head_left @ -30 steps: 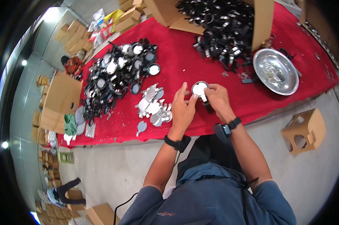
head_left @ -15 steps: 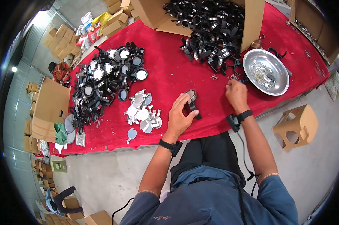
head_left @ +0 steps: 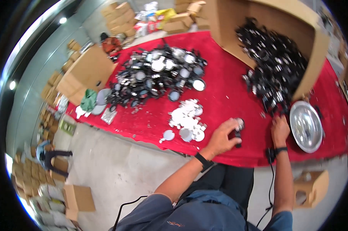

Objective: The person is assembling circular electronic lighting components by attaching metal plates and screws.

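My left hand (head_left: 222, 138) is closed round a black ring-shaped part with a short strap (head_left: 238, 139), its fingers on the round end and its thumb by the strap. The part rests at the near side of the red cloth. My right hand (head_left: 280, 131) has its fingers curled together at the cloth, just left of the shiny metal bowl (head_left: 305, 127). Whatever its fingertips hold is hidden. Beyond it, black ringed parts (head_left: 274, 69) spill from a tipped cardboard box (head_left: 235, 50). Left of my left hand lie pale round discs with tabs (head_left: 185, 117).
A large heap of black ringed parts with pale faces (head_left: 154, 75) covers the table's far left. A lone disc (head_left: 168, 135) lies near the front edge. A tan plastic stool (head_left: 312, 188) stands below at right. Another person (head_left: 52, 158) bends over boxes far left.
My view has swung left, so the table sits further right and lower, with some blur. My left hand stays on the black part; my right hand stays beside the bowl, fingers curled.
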Demonstrator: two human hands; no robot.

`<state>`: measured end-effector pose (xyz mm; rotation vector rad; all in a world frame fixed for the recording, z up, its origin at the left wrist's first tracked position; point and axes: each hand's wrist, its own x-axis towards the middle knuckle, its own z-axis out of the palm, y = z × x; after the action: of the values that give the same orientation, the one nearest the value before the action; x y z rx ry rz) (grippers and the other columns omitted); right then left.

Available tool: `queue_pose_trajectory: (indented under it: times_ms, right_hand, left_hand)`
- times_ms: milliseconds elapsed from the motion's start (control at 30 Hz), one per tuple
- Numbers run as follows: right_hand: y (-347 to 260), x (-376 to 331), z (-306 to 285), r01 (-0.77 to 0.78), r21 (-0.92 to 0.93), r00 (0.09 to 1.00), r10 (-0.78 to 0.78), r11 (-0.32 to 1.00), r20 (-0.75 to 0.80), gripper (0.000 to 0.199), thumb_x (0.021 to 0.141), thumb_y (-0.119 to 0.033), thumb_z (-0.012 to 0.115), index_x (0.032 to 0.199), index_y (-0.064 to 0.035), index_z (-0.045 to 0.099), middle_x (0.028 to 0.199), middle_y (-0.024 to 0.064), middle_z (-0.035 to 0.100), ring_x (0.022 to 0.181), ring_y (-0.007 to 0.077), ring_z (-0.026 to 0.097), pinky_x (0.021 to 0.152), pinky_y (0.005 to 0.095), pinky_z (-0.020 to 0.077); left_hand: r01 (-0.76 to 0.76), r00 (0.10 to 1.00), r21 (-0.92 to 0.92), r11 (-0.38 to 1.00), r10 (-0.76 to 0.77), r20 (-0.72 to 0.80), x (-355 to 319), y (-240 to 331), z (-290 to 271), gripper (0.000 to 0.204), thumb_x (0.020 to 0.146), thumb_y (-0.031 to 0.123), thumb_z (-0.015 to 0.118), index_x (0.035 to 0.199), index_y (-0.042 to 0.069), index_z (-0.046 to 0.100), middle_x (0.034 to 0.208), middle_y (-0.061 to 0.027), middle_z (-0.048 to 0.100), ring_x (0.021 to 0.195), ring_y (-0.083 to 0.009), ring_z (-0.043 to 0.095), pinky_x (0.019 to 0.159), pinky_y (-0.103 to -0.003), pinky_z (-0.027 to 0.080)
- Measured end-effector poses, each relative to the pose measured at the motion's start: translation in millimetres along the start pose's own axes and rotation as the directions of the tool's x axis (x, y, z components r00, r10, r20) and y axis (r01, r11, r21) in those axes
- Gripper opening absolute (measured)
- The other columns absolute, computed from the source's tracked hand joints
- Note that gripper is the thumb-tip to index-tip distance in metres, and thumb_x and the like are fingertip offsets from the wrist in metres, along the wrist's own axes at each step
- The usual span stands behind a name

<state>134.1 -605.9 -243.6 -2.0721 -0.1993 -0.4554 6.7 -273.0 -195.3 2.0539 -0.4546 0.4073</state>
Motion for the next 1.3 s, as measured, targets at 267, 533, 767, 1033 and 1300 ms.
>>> queue_pose_trajectory:
  times_ms: [267, 533, 767, 1033, 1300]
  right_hand:
    - [-30.8, -2.9, -2.7, 0.196, -0.675, 0.976, -0.209, 0.712, 0.063, 0.013, 0.093, -0.011, 0.079, 0.098, -0.0051, 0.067, 0.101, 0.0178, 0.066, 0.088, 0.0447, 0.07, 0.073, 0.0566, 0.0558]
    - [-34.0, 0.9, -6.2, 0.239, -0.648, 0.971, -0.196, 0.723, 0.14, 0.018, 0.09, 0.001, 0.076, 0.101, -0.0034, 0.063, 0.102, 0.0179, 0.064, 0.092, 0.0455, 0.069, 0.077, 0.0563, 0.0551]
    - [-31.5, 0.2, -8.2, 0.243, -0.651, 0.969, -0.205, 0.719, 0.135, 0.019, 0.096, 0.003, 0.07, 0.112, -0.0023, 0.061, 0.108, 0.0189, 0.066, 0.097, 0.0447, 0.068, 0.08, 0.0546, 0.0543]
    - [-65.3, -15.7, 16.1, -0.143, 0.087, 0.974, 0.124, 0.986, 0.187, 0.012, 0.109, -0.007, 0.069, 0.12, -0.0017, 0.072, 0.091, 0.0023, 0.068, 0.08, 0.0126, 0.066, 0.068, 0.0319, 0.0551]
    - [-120.2, -58.1, 60.7, -0.561, 0.369, 0.806, 0.387, 0.741, 0.447, 0.032, 0.112, -0.006, 0.064, 0.143, 0.0007, 0.072, 0.099, 0.0, 0.07, 0.079, 0.0065, 0.064, 0.062, 0.0229, 0.0535]
  left_hand:
    - [0.084, 0.996, -0.043, 0.996, -0.084, -0.003, -9.6, 1.1, -9.0, 0.072, 0.085, 0.02, 0.093, 0.15, 0.001, 0.066, 0.16, -0.0201, 0.063, 0.159, -0.0366, 0.05, 0.133, -0.046, 0.041]
    - [0.065, 0.998, -0.058, 0.996, -0.065, -0.007, -6.1, 0.0, -8.4, 0.073, 0.085, 0.021, 0.091, 0.151, 0.002, 0.065, 0.16, -0.0201, 0.062, 0.157, -0.0387, 0.05, 0.133, -0.047, 0.039]
    - [0.088, 0.995, -0.044, 0.995, -0.086, 0.045, -3.0, -0.9, -10.2, 0.073, 0.085, 0.022, 0.091, 0.15, -0.002, 0.065, 0.16, -0.0215, 0.061, 0.157, -0.0395, 0.05, 0.133, -0.048, 0.04]
    - [0.014, 0.992, 0.034, 0.999, -0.018, 0.122, 17.3, -8.7, -17.8, 0.067, 0.082, 0.02, 0.092, 0.141, -0.003, 0.069, 0.152, -0.0238, 0.067, 0.152, -0.0428, 0.053, 0.131, -0.05, 0.042]
    - [0.007, 0.995, 0.058, 0.998, -0.013, 0.1, 18.4, -2.3, -18.5, 0.066, 0.082, 0.021, 0.092, 0.14, -0.003, 0.07, 0.152, -0.0255, 0.066, 0.151, -0.0428, 0.055, 0.13, -0.05, 0.043]
